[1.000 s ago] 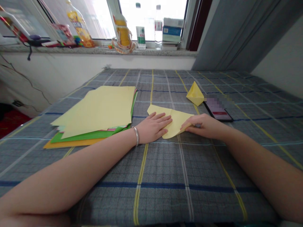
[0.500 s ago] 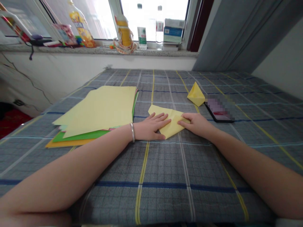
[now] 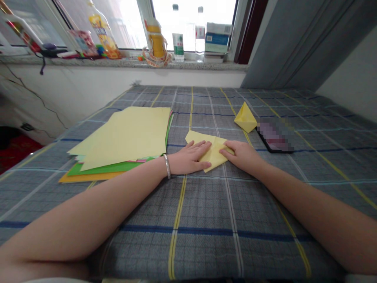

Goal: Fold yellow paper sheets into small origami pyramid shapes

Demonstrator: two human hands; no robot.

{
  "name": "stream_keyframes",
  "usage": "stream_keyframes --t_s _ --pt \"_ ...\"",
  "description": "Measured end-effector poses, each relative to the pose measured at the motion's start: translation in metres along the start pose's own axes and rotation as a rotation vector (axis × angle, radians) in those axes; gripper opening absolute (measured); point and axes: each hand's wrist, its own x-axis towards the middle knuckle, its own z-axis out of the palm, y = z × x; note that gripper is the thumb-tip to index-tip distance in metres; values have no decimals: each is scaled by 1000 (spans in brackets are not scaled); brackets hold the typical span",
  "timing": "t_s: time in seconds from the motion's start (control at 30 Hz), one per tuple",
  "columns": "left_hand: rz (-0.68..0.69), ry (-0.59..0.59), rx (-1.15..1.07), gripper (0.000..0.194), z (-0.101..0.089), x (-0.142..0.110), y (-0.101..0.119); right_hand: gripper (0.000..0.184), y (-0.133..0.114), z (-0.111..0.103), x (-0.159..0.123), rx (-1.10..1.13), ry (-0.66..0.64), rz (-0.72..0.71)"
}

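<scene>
Bare forearms come in from both lower corners over a grey plaid cloth [image 3: 206, 239] with blue and yellow stripes. Left hand [image 3: 188, 158], silver bangle [image 3: 167, 166] on the wrist, lies open and flat, palm down, fingers nearly together, holding nothing in a grip, its fingertips on the left part of a folded pale yellow paper [image 3: 213, 153]. Right hand [image 3: 240, 157] is loosely curled, fingers on the paper's right end; cannot tell if it pinches the paper or only presses on it. The folded paper lies flat on the cloth between the two hands, touching both. Just left of the left hand is a paper stack [image 3: 123, 139], pale yellow sheets on top, with green and orange sheets showing underneath. Farther on, past the right hand, a small folded yellow paper shape [image 3: 245, 118] sits on the cloth, just beside a phone [image 3: 275, 136] lying flat, its screen pixelated. Beyond that runs a stone windowsill [image 3: 126, 63] with a water bottle [image 3: 178, 39], a box [image 3: 218, 37] and a yellow-labelled bottle [image 3: 103, 33]. Grey curtain [image 3: 294, 39] hangs at right.
</scene>
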Motion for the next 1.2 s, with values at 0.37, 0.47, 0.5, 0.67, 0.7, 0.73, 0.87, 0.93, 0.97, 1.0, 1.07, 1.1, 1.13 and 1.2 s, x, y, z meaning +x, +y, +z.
stream_keyframes --t_s 0.37,0.47,0.5,0.67,0.7,0.73,0.87,0.93,0.97,1.0,1.07,1.1,1.13,1.2 --pt "6 -7 54 83 2 1 0 23 1 5 2 -56 21 -63" --pt "16 -5 72 84 3 1 -1 24 1 5 2 -63 22 -54" --pt "18 -2 75 84 3 1 -1 24 0 5 2 -63 22 -47" --pt "23 -4 65 92 1 0 -1 27 -1 3 2 -79 3 -14" --pt "22 -4 63 93 1 0 -1 28 -2 2 2 -85 -3 -8" --pt "22 -3 63 95 1 0 -2 28 -2 2 3 -88 -7 0" --pt "27 11 70 94 1 0 -3 29 -3 1 4 -82 -14 37" --pt "28 1 74 89 1 0 -2 29 -4 1 4 -72 -12 52" --pt "28 -7 79 84 1 0 -1 29 -4 1 4 -70 -12 60" --pt "26 -13 86 78 1 0 -1 28 -4 1 4 -71 -12 69" --pt "20 -7 112 69 2 -1 1 28 -4 0 4 -75 -13 89" --pt "16 9 127 66 3 -2 2 27 -4 0 4 -78 -14 97" --pt "15 33 143 65 4 -2 3 27 -4 0 4 -81 -15 102" --pt "15 83 169 63 8 -3 5 27 -4 0 4 -86 -13 100"
